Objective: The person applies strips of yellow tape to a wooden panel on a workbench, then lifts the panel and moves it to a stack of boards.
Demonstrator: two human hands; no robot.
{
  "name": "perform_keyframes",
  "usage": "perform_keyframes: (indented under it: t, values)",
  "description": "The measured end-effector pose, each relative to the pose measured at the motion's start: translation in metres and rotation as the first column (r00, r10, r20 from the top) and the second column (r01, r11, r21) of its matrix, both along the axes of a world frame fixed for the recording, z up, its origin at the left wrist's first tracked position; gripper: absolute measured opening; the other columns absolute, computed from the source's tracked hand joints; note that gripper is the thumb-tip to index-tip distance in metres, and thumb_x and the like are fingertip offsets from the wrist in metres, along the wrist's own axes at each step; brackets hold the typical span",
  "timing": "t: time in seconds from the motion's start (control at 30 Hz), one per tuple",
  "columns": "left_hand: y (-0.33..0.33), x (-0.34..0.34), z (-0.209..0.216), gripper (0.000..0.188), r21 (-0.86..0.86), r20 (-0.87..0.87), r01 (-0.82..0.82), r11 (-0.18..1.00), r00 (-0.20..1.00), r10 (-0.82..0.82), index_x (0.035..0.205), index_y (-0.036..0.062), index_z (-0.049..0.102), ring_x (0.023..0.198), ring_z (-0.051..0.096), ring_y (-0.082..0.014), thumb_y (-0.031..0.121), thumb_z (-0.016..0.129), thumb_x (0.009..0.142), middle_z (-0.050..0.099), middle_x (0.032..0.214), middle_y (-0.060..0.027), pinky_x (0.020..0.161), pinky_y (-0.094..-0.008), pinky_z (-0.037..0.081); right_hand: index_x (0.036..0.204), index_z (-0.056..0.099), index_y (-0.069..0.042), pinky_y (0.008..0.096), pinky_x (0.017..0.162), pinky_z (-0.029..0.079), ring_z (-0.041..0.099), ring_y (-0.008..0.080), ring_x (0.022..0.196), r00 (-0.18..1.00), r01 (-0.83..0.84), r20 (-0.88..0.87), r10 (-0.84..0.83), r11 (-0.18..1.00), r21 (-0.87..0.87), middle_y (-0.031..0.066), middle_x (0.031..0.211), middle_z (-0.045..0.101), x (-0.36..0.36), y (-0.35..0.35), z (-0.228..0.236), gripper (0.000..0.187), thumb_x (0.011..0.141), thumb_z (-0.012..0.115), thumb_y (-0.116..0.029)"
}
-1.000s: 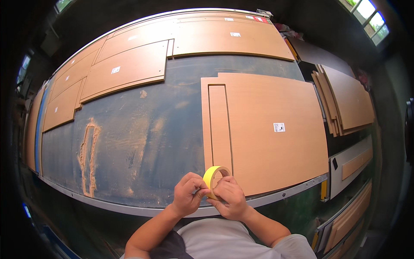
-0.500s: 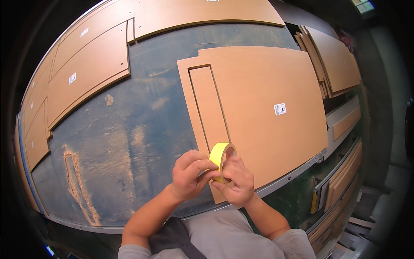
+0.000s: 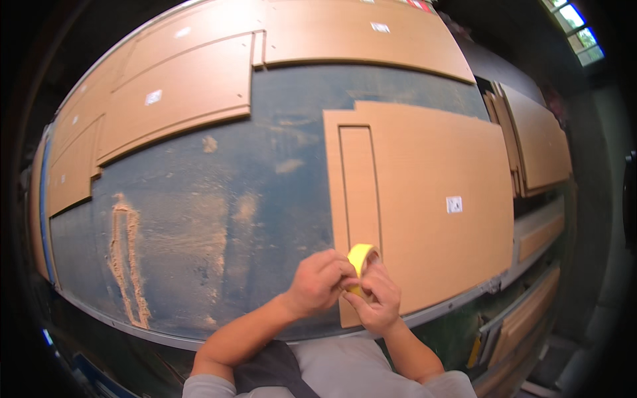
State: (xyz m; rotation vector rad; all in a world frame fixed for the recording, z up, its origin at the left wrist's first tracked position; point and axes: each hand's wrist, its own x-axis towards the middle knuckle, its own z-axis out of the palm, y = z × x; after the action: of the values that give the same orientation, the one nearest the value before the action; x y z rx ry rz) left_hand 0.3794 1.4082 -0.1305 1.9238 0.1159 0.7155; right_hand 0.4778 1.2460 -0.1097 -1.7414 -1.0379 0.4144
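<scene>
Over the grooved panel (image 3: 424,166), a tape roll (image 3: 360,255) is still pinched by curled left hand (image 3: 318,282) and right hand (image 3: 381,304); more window (image 3: 586,38) is revealed.

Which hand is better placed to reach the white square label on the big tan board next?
Probably the right hand: it is nearer the white square label. The left hand is farther left, though both touch the round yellow tape roll.

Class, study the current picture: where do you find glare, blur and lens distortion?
In the head view, glare whitens a wood panel toward the upper left; in the head view, the upper-right window is very bright with blue fringes; in the head view, the metal table edge bends; in the head view, the white label beyond the yellow tape roll looks blurred.
</scene>
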Motion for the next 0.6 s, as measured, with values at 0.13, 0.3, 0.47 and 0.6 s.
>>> perform_keyframes:
  t: [0.13, 0.3, 0.47, 0.6]
  values:
    - [-0.006, 0.007, 0.019, 0.022, -0.111, -0.032, -0.024, 0.994, 0.999, 0.021, 0.100, 0.0045, 0.070, 0.085, 0.067, -0.0284, 0.007, 0.085, 0.084, 0.066, 0.097, -0.0118, 0.069, -0.0367, 0.055, 0.078, 0.060, -0.004, 0.0423, 0.077, 0.050, 0.052, 0.0316, 0.073, 0.999, -0.008, 0.047, 0.005, 0.998, 0.065, 0.0101, 0.073, 0.051, 0.010, 0.001, 0.005, 0.027, 0.074, 0.086, -0.005]
    - [-0.008, 0.004, 0.021, 0.017, -0.179, -0.125, 0.042, 0.983, 0.990, -0.065, 0.097, 0.0040, 0.065, 0.082, 0.063, -0.0293, 0.004, 0.080, 0.088, 0.061, 0.095, -0.0111, 0.070, -0.0383, 0.052, 0.075, 0.055, -0.005, 0.0453, 0.086, 0.051, 0.051, 0.0315, 0.073, 0.999, -0.035, 0.041, 0.032, 0.998, 0.061, 0.0096, 0.072, 0.049, 0.010, -0.003, 0.003, 0.031, 0.074, 0.086, -0.004]
    - [-0.007, -0.002, 0.026, 0.020, 0.169, -0.067, -0.006, 0.986, 0.998, 0.018, 0.100, 0.0050, 0.061, 0.085, 0.060, -0.0317, 0.004, 0.074, 0.084, 0.058, 0.093, -0.0109, 0.073, -0.0396, 0.048, 0.084, 0.064, -0.002, 0.0355, 0.083, 0.053, 0.057, 0.0225, 0.075, 0.968, -0.039, -0.245, 0.047, 0.999, 0.035, 0.0084, 0.079, 0.060, 0.001, -0.011, -0.011, 0.024, 0.078, 0.086, -0.005]
    - [0.008, -0.003, 0.034, 0.019, 0.429, -0.157, 0.020, 0.903, 0.986, 0.053, 0.100, 0.0060, 0.060, 0.097, 0.063, -0.0287, 0.010, 0.071, 0.084, 0.061, 0.101, -0.0115, 0.083, -0.0394, 0.050, 0.112, 0.072, 0.001, 0.0273, 0.080, 0.055, 0.067, 0.0103, 0.089, 0.652, -0.091, -0.757, 0.049, 0.996, -0.014, 0.0042, 0.099, 0.073, -0.002, -0.012, -0.014, 0.025, 0.089, 0.082, -0.003]
